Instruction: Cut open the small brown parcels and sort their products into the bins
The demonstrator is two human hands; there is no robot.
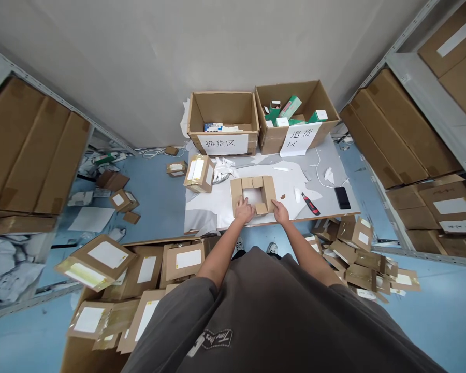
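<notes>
A small cardboard box (pixel 236 192) lies on the table in front of me, its flaps folded outward around a square opening. Something pale shows inside, but I cannot make out what it is. My left hand (pixel 244 210) grips the box at its near left corner, fingers over the edge. At the near right corner, my right hand (pixel 281 212) holds the edge of the right flap, index finger stretched along it. A red and black utility knife (pixel 311 204) lies on the table to the right of my right hand.
Two large labelled cartons (pixel 223 124) (pixel 295 111) stand at the table's back. A taped box (pixel 199 174) and paper scraps (pixel 224 169) sit left. A phone (pixel 342 198) lies right. Opened boxes (pixel 357 259) pile on the floor; a full carton (pixel 89 357) stands near left. Shelves flank both sides.
</notes>
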